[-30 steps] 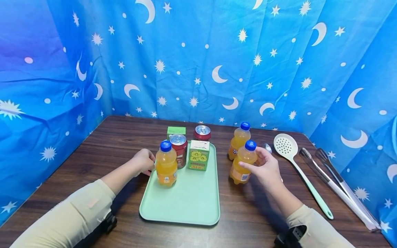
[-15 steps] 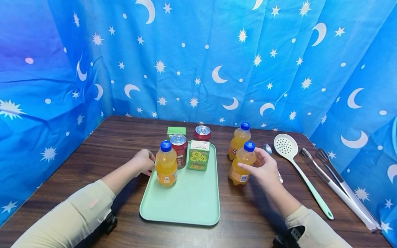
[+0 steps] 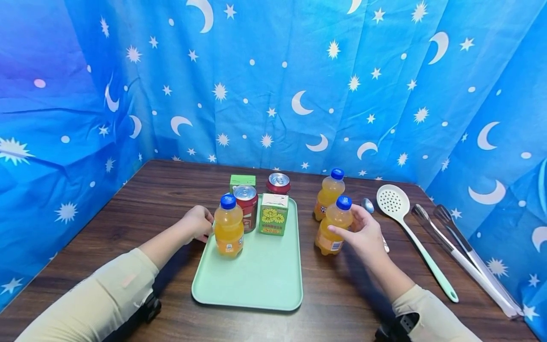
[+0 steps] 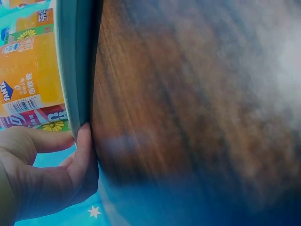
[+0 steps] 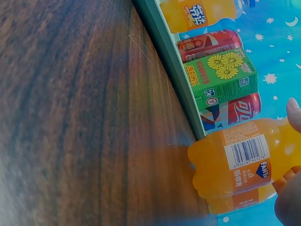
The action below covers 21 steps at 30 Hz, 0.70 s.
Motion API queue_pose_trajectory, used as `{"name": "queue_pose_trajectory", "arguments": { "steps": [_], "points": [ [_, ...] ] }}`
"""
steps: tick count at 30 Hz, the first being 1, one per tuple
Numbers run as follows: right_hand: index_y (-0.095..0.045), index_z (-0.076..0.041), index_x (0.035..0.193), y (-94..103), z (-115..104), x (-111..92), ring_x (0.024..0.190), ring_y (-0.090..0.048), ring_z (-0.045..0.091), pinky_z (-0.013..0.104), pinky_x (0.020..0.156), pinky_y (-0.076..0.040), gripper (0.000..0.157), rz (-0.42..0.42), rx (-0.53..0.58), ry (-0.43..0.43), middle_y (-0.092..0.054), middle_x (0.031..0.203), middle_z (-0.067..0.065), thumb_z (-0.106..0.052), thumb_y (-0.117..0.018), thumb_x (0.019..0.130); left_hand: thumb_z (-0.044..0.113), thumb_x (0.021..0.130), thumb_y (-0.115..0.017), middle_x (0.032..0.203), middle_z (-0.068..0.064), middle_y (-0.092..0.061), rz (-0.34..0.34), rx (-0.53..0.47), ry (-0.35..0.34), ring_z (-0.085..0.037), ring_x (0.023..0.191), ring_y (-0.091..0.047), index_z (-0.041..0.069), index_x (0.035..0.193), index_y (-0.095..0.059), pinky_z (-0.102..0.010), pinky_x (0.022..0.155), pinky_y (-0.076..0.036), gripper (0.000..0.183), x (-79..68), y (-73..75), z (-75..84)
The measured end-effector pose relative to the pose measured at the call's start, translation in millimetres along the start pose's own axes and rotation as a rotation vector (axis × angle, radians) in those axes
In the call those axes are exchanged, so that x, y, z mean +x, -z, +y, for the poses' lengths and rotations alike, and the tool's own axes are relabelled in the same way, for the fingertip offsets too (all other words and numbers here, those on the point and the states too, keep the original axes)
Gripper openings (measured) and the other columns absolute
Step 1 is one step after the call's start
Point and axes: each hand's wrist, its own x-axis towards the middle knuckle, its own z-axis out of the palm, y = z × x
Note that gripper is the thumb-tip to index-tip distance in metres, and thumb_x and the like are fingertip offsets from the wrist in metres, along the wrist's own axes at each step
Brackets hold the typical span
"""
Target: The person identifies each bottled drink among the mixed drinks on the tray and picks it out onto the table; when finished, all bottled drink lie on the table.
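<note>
My left hand point(image 3: 198, 223) pinches the left rim of a pale green tray point(image 3: 252, 285), thumb above and fingers below in the left wrist view. On the tray stand an orange soda bottle point(image 3: 229, 228) with a blue cap, a red soda can point(image 3: 249, 209) and a green drink carton point(image 3: 274, 218) with yellow flowers. To the right of the tray, my right hand point(image 3: 363, 232) holds a second orange soda bottle point(image 5: 235, 160) upright, thumb and fingers round its upper part. A third orange soda bottle point(image 3: 330, 190) stands just behind that one.
Another red can point(image 3: 278, 184) and another green carton point(image 3: 243, 180) stand at the back. On the right lie a spoon point(image 3: 368, 205), a slotted skimmer point(image 3: 416, 242) and metal tongs point(image 3: 470, 266). A blue star-and-moon cloth point(image 3: 273, 85) hangs behind the table.
The bottle in my right hand has shifted very slightly left and toward me. The left hand and the tray stay where they were.
</note>
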Motion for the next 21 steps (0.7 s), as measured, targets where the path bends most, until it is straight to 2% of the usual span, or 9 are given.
{"name": "queue_pose_trajectory", "arguments": {
  "steps": [11, 21],
  "points": [
    [-0.047, -0.007, 0.13, -0.8, 3.1, 0.9, 0.118, -0.051, 0.021, 0.033, 0.098, -0.042, 0.066, -0.001, -0.013, 0.076, -0.054, 0.128, 0.008, -0.025, -0.079, 0.075, -0.013, 0.076, -0.059, 0.097, -0.02, -0.053, -0.01, 0.01, 0.002, -0.025, 0.074, -0.059, -0.009, 0.102, -0.054, -0.033, 0.056, -0.057, 0.027, 1.1, 0.5, -0.1],
    [-0.047, -0.007, 0.13, 1.6, 1.9, -0.8, 0.119, -0.05, 0.022, 0.036, 0.098, -0.042, 0.066, 0.018, -0.024, 0.049, -0.053, 0.13, 0.008, -0.026, -0.079, 0.076, -0.013, 0.075, -0.06, 0.097, -0.02, -0.053, -0.018, -0.012, 0.004, -0.026, 0.076, -0.06, -0.009, 0.102, -0.054, -0.034, 0.057, -0.057, 0.028, 2.3, 1.0, -1.4]
  ]
}}
